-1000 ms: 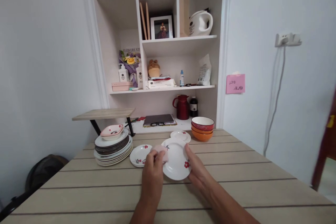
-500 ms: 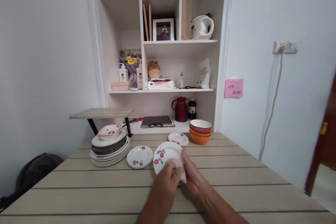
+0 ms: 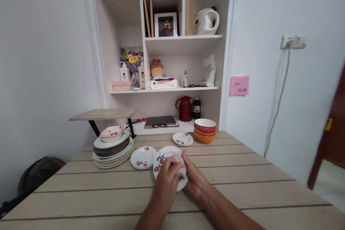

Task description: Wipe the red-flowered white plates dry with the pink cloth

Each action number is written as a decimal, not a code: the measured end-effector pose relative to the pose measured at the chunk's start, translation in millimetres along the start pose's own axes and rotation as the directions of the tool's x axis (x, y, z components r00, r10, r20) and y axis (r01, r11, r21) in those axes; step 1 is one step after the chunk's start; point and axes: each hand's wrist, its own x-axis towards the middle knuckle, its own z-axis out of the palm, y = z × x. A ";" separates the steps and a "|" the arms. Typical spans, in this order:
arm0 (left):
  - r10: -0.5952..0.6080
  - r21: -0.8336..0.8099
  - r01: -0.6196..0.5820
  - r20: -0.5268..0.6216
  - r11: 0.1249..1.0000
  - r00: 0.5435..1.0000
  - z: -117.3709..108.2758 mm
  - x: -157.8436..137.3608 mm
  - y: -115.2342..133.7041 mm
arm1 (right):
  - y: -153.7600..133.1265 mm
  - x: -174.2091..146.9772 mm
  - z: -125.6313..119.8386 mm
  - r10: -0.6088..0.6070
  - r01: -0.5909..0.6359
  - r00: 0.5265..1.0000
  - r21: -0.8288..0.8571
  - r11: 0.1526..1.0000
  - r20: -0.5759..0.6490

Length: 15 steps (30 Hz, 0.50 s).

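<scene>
A white plate with red flowers and grey leaves (image 3: 167,151) is held tilted above the table. My right hand (image 3: 196,179) grips its right edge, thumb up along the rim and the other fingers partly hidden behind. Pinched in my left hand (image 3: 168,176) is a pale pinkish cloth or tissue (image 3: 180,163), pressed against the plate's face. Left of the held plate, a similar flowered plate (image 3: 143,157) lies on at least one more. Smaller flowered plates (image 3: 182,138) are stacked behind it.
On the left of the wooden table (image 3: 107,194) rises a tall plate stack (image 3: 113,154), topped by square pinkish-rimmed bowls (image 3: 111,133). Red and orange bowls (image 3: 205,131) are nested at the back right. Behind stand a small riser (image 3: 104,114), a laptop (image 3: 161,121) and a red jug (image 3: 185,108).
My left hand and the cloth have shifted up across the plate. The held plate has moved slightly left and turned in my right hand. The whole view has tipped down a little.
</scene>
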 end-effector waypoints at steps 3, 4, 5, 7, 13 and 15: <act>0.026 0.031 -0.030 0.112 0.999 0.993 1.9 0.9 2.5 | -9.2 2.5 -8.9 -0.010 0.010 0.999 -0.018 1.000 -0.033; 0.036 0.060 -0.044 0.135 0.997 0.990 2.3 0.7 1.9 | -12.8 3.1 -11.7 -0.044 0.043 0.998 -0.037 0.998 -0.039; 0.046 0.092 -0.060 0.147 0.994 0.988 2.5 0.4 0.3 | -16.6 3.6 -14.2 -0.081 0.079 0.996 -0.053 0.995 -0.031; 0.060 0.150 -0.081 0.139 0.985 0.988 2.3 -0.4 -5.5 | -24.2 4.2 -18.3 -0.139 0.139 0.990 -0.062 0.988 0.006; -0.004 0.169 0.012 -0.046 0.986 0.999 -2.6 -2.2 -24.4 | -30.3 5.8 -24.2 -0.215 0.217 0.976 -0.060 0.974 0.038; -0.046 0.124 0.062 -0.126 0.990 0.991 -5.3 -2.0 -25.8 | -24.1 6.9 -23.3 -0.187 0.190 0.982 -0.090 0.978 0.036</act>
